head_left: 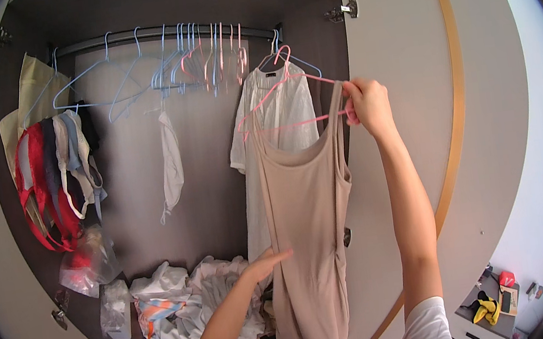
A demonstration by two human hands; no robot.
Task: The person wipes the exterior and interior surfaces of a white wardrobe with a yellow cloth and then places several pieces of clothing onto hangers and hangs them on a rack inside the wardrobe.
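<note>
A beige sleeveless dress (304, 213) hangs from a pink hanger (286, 125) in front of the open wardrobe. My right hand (370, 104) is closed round the hanger's right end, beside the dress's shoulder strap. Against the dress's left side, about halfway down, lies my left hand (268, 263), its fingers stretched out and gripping nothing. The hanger's hook stands free in front of a white long-sleeved garment (270, 102) on the rail. The dress's lower hem runs out of the picture.
Blue hangers (106, 64) and several pink ones line the metal rail (153, 32). Bras (49, 183) hang at the left above a clear plastic bag (90, 263). Crumpled clothes (176, 330) are heaped at the wardrobe's bottom. An open door (395, 19) stands at the right.
</note>
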